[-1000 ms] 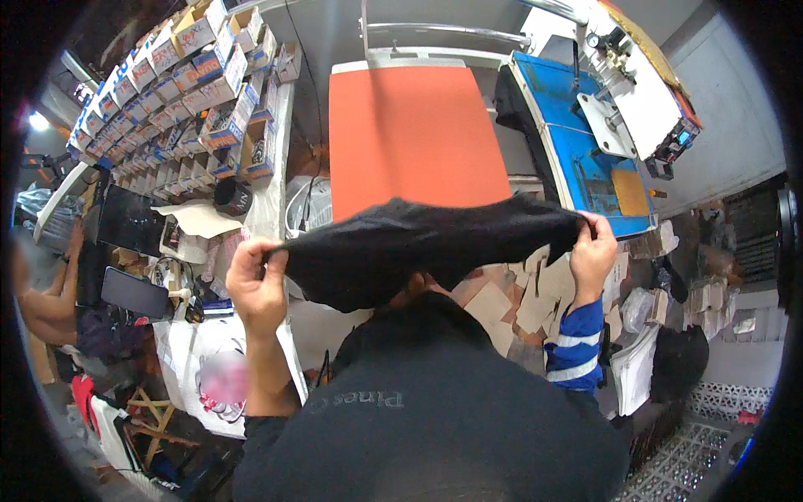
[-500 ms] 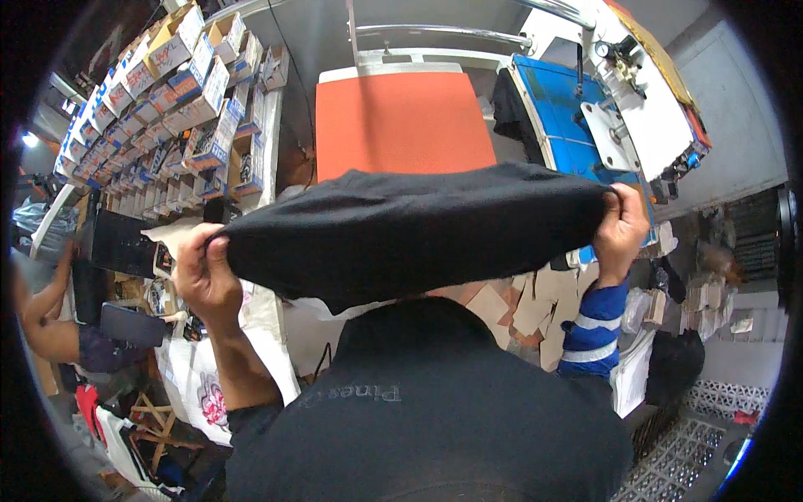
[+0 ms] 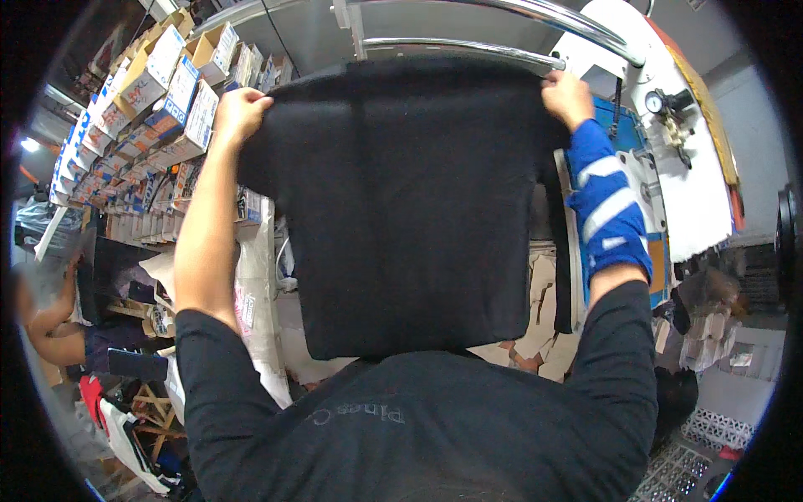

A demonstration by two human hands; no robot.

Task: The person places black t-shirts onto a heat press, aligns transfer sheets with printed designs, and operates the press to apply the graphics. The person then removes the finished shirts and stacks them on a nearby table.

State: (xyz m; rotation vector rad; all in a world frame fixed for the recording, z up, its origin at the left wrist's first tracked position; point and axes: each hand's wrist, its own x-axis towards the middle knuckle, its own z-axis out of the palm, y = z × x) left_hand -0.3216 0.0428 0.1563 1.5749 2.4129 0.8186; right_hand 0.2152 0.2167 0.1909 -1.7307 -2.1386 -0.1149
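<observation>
A black short-sleeved garment [image 3: 410, 209], likely a T-shirt, is spread out flat in front of me, covering the place where the orange pad was visible. My left hand [image 3: 246, 114] pinches its upper left corner, arm stretched forward. My right hand [image 3: 565, 95] grips the upper right corner. A blue sleeve with white stripes [image 3: 606, 201] covers my right forearm. The orange pad is hidden under the cloth.
Stacked cardboard boxes [image 3: 146, 88] line the left shelves. Another person [image 3: 54, 322] is at the far left. A white press machine [image 3: 682, 192] with a gauge [image 3: 657, 102] and blue platen stands right. Metal rails [image 3: 460, 46] cross behind the pad. Cardboard pieces [image 3: 531, 347] lie below.
Both my hands have moved up and away from me, carrying the garment from a bunched band to lying spread over the orange pad.
</observation>
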